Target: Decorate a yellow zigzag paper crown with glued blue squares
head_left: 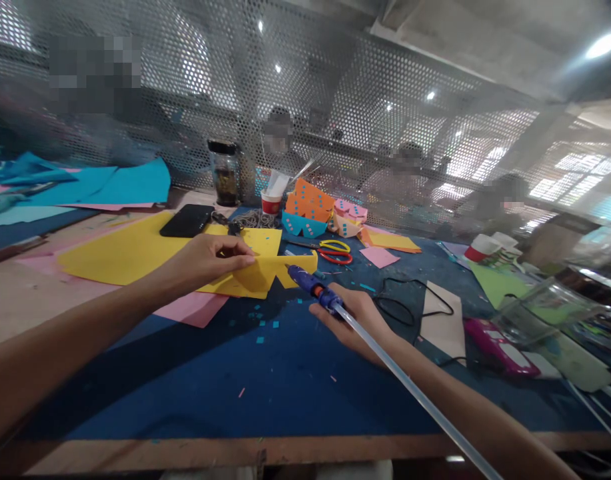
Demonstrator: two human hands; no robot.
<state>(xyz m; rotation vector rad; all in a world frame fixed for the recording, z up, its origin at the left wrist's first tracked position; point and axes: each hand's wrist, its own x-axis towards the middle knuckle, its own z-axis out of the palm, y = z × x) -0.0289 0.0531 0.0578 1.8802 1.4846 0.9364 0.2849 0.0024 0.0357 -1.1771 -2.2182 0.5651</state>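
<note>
My left hand (212, 261) is closed, thumb and fingers pinching the left part of a yellow paper cutout (288, 265) with a notched lower edge and a small curled right end. In my right hand (358, 317) is a dark blue glue gun (312, 287), gripped with the fingers wrapped round it. A long clear glue stick (410, 387) sticks out of its back toward me. The nozzle is at the face of the yellow cutout; whether it touches I cannot tell. Small blue paper squares (260, 340) lie below on the blue mat (225, 393).
Beyond my hands lie scissors (335, 252) with red and yellow handles and decorated orange paper cutouts (308, 200). A phone (188, 220) rests on yellow sheets (120, 250). Rightward are a black cord (410, 280), a magenta device (500, 347) and a clear container (545, 303). A perforated screen (335, 107) stands behind.
</note>
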